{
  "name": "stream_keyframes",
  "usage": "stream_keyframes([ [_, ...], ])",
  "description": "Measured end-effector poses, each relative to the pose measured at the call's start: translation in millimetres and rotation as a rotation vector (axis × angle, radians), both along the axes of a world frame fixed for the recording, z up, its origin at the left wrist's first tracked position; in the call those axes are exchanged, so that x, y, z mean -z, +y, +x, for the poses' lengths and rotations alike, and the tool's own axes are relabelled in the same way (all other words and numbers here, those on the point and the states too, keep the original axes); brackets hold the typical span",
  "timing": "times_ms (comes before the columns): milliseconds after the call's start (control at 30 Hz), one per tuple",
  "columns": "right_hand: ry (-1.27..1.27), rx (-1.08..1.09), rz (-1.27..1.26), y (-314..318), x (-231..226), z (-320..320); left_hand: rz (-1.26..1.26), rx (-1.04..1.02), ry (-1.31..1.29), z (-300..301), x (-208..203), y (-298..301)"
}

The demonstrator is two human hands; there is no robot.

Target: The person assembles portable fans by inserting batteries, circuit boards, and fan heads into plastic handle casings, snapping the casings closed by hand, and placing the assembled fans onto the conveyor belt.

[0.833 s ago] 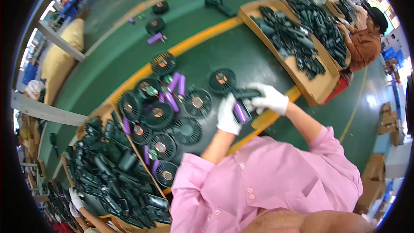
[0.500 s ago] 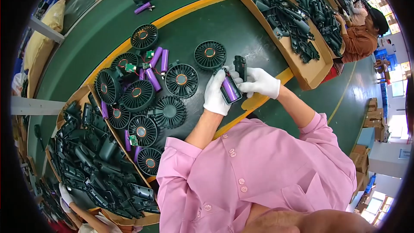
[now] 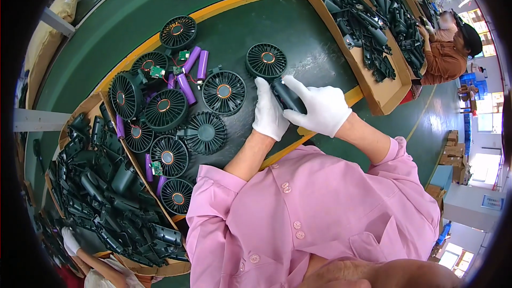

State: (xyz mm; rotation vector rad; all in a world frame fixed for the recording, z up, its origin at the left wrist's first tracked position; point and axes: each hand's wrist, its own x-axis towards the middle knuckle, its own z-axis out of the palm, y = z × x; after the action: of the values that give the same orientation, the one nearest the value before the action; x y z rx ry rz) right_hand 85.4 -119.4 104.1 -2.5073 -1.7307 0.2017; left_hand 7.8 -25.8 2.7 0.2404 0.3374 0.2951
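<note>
While both gloved hands clamp the dark handle [image 3: 288, 96], left fingers [image 3: 265, 108] and right fingers [image 3: 300, 86] wrap it; its long axis runs diagonally, fan head [image 3: 266, 61] just beyond the fingertips.

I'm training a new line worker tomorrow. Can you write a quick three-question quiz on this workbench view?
1. True or false: both hands wear white gloves.
2. What do the left hand and right hand grip together? A) dark fan handle B) purple battery C) circuit board
3. What colour are the battery cells lying among the fan heads?

Key: 1 true; 2 A, the dark fan handle; 3 purple.
</note>
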Motion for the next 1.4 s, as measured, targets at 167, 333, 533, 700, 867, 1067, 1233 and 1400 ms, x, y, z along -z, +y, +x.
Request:
stream_keyframes([
  [167, -0.021, -0.042, -0.156, 4.5, -7.2, -1.8, -0.080, 0.020, -0.076, -0.1, 5.4, -2.0],
  [333, -0.031, -0.140, -0.181, -3.2, 2.2, 5.7, -0.090, 0.094, -0.112, -4.7, -3.7, -1.3],
  [533, -0.075, -0.267, -0.095, -15.7, 19.3, 13.2, 0.352, 0.037, -0.085, -2.8, 7.8, -11.8],
  [700, -0.035, -0.248, -0.048, -28.2, 35.7, 12.1, 0.345, -0.002, -0.045, -5.0, 3.0, -15.6],
  [867, 0.192, -0.183, 0.095, -24.4, 19.4, 8.4, 0.274, -0.080, -0.100, -10.0, 5.0, -4.3],
  [1067, 0.611, 0.077, 0.041, -18.0, 26.9, 23.2, 0.241, -0.131, -0.200, -10.9, -1.0, 5.9],
  [1233, 0.631, 0.073, 0.112, -4.9, 24.0, 8.2, 0.387, -0.055, -0.214, -12.9, 1.1, 4.1],
  [1400, 0.530, 0.133, 0.207, -2.0, 50.3, 7.4, 0.533, -0.174, -0.078, -13.9, 0.8, -0.9],
])
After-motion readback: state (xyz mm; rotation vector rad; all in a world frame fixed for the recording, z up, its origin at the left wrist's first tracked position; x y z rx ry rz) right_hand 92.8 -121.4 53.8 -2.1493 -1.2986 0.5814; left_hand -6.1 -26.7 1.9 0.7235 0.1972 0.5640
